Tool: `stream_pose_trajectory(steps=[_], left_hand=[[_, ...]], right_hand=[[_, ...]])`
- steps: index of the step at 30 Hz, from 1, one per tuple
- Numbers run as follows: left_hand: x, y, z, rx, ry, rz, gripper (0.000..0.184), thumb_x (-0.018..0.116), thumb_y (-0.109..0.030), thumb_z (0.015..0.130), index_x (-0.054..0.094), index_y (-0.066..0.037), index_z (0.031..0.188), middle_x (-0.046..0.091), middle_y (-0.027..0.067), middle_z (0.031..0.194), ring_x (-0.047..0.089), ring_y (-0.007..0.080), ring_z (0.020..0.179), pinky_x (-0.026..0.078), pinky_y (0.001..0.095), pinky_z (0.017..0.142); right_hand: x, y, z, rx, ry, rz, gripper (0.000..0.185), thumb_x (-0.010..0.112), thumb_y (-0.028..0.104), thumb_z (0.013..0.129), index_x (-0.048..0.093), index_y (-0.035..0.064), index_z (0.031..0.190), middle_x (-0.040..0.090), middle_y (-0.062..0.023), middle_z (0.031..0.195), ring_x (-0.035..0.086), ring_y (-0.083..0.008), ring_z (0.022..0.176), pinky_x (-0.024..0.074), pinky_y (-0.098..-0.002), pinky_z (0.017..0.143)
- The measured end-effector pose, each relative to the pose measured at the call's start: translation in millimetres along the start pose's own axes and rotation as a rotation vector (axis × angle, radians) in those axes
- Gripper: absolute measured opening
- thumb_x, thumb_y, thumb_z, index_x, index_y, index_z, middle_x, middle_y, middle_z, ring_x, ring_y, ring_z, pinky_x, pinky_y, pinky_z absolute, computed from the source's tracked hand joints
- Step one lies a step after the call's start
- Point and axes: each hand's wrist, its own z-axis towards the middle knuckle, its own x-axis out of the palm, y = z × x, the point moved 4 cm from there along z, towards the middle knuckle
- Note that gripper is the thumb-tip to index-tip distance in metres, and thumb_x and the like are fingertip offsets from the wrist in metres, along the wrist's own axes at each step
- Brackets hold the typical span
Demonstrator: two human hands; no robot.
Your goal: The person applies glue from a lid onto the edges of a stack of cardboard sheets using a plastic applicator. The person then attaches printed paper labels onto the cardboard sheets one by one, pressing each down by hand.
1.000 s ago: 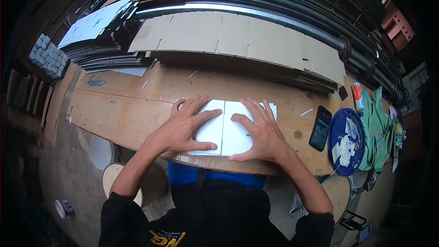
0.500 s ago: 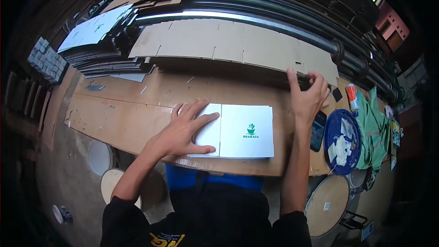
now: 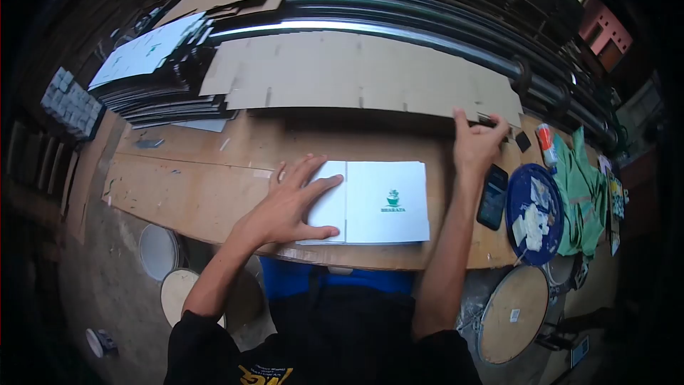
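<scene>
My left hand (image 3: 285, 203) lies on the left part of a flat white printed cardboard box blank (image 3: 377, 178), its fingers and thumb spread. A green cup logo and lettering show on the blank's right panel, and a dark crease line runs beside my fingertips. Further off, my right hand (image 3: 479, 139) has its thumb and fingers closed on the near right edge of a long plain brown cardboard sheet (image 3: 320, 71). Motion slightly blurs that sheet, and a dark shadow lies under its near edge. The fingertips behind the edge are partly hidden.
Stacked white printed sheets (image 3: 146, 50) stand at the back left of the wooden table (image 3: 178, 164). Long metal rollers (image 3: 399, 14) run behind. To the right are a phone (image 3: 491, 197), a blue plate (image 3: 514, 232) with white paste, a tube (image 3: 546, 144) and green cloth (image 3: 581, 192).
My right hand has closed on the brown sheet, and the sheet's near edge has come toward me. My left hand stays in place on the white blank.
</scene>
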Motion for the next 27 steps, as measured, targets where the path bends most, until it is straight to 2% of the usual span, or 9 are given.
stream_pose_trajectory(steps=[3,6,10,13,17,19,21,22,27], left_hand=[[2,5,-1,0.022,-0.03,0.006,0.093,0.078,-0.067,0.079,0.053,-0.02,0.155,0.031,0.0232,0.166,0.023,0.0438,0.158,0.013,0.0665,0.125],[4,3,-1,0.076,-0.049,-0.014,0.09,0.076,-0.066,0.082,0.053,-0.019,0.155,0.033,0.0254,0.164,0.025,0.0473,0.156,0.013,0.0676,0.124],[-2,-2,-4,0.086,-0.084,0.029,0.091,0.076,-0.066,0.082,0.052,-0.017,0.155,0.033,0.0266,0.163,0.025,0.0484,0.155,0.017,0.0682,0.124],[3,8,-1,-0.063,0.106,-0.183,0.089,0.069,-0.061,0.089,0.041,-0.017,0.161,0.025,0.0232,0.169,0.021,0.042,0.158,0.017,0.0615,0.127],[23,24,3,-0.01,0.016,0.165,0.078,0.047,-0.053,0.104,0.027,-0.014,0.168,0.021,0.018,0.174,0.019,0.0331,0.162,0.011,0.0544,0.13],[46,39,-4,0.328,-0.31,0.458,0.081,0.049,-0.052,0.103,0.022,-0.014,0.17,0.01,0.0169,0.177,0.007,0.0338,0.164,0.002,0.0521,0.131],[41,38,-2,0.12,-0.087,-0.263,0.085,0.051,-0.053,0.102,0.019,-0.013,0.17,0.007,0.0176,0.178,0.0,0.0363,0.164,0.0,0.0525,0.13],[36,33,-2,0.244,-0.064,-0.032,0.088,0.053,-0.053,0.101,0.017,-0.011,0.17,0.006,0.0182,0.177,0.0,0.0368,0.164,-0.001,0.0525,0.131],[29,28,-1,0.221,-0.165,0.042,0.091,0.055,-0.055,0.1,0.018,-0.01,0.17,0.008,0.0176,0.177,0.001,0.0364,0.164,-0.001,0.0527,0.131]], right_hand=[[3,-7,-1,0.097,0.122,0.554,0.067,0.077,0.007,0.095,0.037,0.0086,0.148,0.071,-0.0103,0.09,0.068,-0.0154,0.069,0.0513,-0.0246,0.056],[-28,-1,-5,0.205,0.123,1.03,0.068,0.07,0.001,0.095,0.037,0.0096,0.154,0.067,-0.0075,0.095,0.068,-0.0156,0.08,0.0605,-0.0338,0.077],[-86,-18,-23,0.229,0.451,1.379,0.006,0.063,0.014,0.103,0.065,0.0074,0.103,0.057,0.0016,0.082,0.055,-0.0105,0.077,0.0518,-0.0325,0.093],[-121,-26,-53,0.362,0.145,1.119,0.021,0.058,0.012,0.105,0.064,0.0022,0.122,0.055,0.0026,0.083,0.051,-0.0072,0.077,0.0469,-0.0265,0.076],[-141,-21,-88,-0.337,0.207,0.122,0.052,0.063,0.004,0.095,0.056,-0.0054,0.146,0.067,-0.0079,0.11,0.061,-0.0168,0.089,0.0503,-0.0246,0.083],[-124,15,-117,-0.666,0.529,-0.112,0.064,0.068,-0.002,0.085,0.057,-0.0016,0.148,0.069,-0.0123,0.11,0.065,-0.0203,0.083,0.0542,-0.0329,0.075],[-85,56,-138,-0.408,1.083,-0.31,0.069,0.083,0.008,0.078,0.063,0.0059,0.144,0.068,-0.0144,0.116,0.064,-0.0227,0.091,0.0525,-0.0396,0.081],[-72,62,-144,-0.343,1.272,-0.378,0.068,0.088,0.014,0.075,0.066,0.0083,0.14,0.067,-0.014,0.118,0.063,-0.0239,0.096,0.0517,-0.0434,0.085],[-31,58,-126,-0.928,1.144,-0.444,0.072,0.096,0.033,0.065,0.067,0.0156,0.128,0.056,-0.0192,0.138,0.053,-0.0392,0.126,0.0392,-0.057,0.109]])
